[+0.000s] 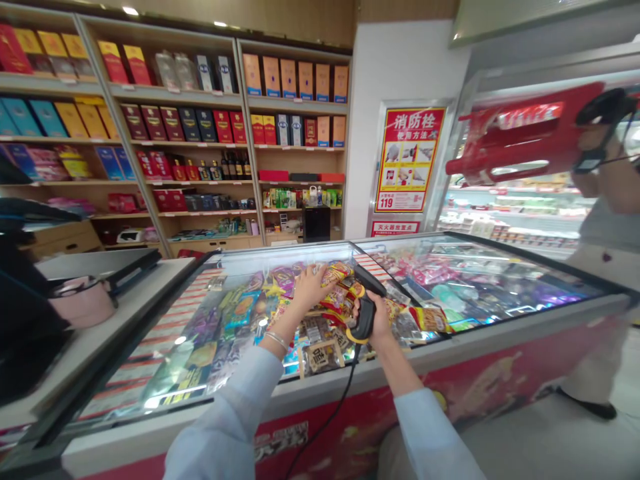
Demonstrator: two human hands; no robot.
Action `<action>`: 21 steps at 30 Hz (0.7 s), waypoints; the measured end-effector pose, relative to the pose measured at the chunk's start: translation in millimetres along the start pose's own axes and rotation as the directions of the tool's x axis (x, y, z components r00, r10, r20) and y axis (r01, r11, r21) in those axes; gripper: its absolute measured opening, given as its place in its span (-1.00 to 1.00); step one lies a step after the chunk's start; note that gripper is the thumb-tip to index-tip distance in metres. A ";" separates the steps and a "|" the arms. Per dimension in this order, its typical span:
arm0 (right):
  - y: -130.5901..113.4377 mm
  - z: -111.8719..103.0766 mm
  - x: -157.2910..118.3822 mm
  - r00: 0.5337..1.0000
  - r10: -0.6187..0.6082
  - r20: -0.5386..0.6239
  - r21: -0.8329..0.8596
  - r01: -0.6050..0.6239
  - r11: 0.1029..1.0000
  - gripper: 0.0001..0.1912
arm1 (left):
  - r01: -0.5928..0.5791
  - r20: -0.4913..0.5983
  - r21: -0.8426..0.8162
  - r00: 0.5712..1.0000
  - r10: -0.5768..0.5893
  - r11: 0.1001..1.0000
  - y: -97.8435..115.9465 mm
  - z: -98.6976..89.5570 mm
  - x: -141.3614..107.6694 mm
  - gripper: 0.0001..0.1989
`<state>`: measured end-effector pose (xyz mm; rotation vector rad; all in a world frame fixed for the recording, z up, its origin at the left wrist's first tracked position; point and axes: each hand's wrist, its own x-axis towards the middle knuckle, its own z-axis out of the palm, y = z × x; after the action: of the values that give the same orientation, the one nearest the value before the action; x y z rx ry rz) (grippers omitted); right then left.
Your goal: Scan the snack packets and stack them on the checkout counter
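My right hand [379, 320] is wrapped around a black and yellow handheld barcode scanner [366, 319], whose cable hangs down over the freezer's front edge. My left hand [311, 288] is closed on the edge of a red and yellow snack packet [339, 272], its fingers on the near side of a loose pile. More red and yellow packets lie beneath both hands, partly hidden by them. A clear packet with brown contents [321, 359] rests nearer to me. Another red and yellow packet [431, 319] lies to the right of the scanner.
The pile rests on a glass-topped chest freezer [500, 337] with bagged goods inside. At left, a pink bucket-like container [83, 301] stands on a counter. At right, a person [600, 200] holds up a red shopping basket [525, 137]. Shelves [175, 150] of boxed bottles line the back wall.
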<state>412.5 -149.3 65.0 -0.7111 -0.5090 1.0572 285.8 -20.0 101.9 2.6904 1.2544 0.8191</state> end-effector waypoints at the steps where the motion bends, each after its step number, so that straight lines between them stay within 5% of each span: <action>1: 2.5 -2.9 1.5 1.000 0.018 -0.013 -0.002 -0.018 1.000 -0.66 | -0.003 0.033 0.002 0.999 0.003 1.000 0.5 4.1 0.8 -0.37; 8: 17.7 -17.1 11.4 0.994 0.005 -0.113 0.046 0.001 0.999 -0.68 | -0.054 0.090 -0.057 0.994 0.059 0.997 -2.5 7.2 -2.1 -0.35; 21: 20.5 -27.4 18.3 0.992 0.047 -0.115 0.110 -0.034 0.993 -0.71 | -0.077 0.089 -0.159 0.992 0.092 0.984 -12.7 9.7 -4.4 -0.36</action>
<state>426.4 -134.0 32.2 -0.6855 -0.3350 1.0659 279.4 -13.2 88.2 2.6391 1.0175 0.7525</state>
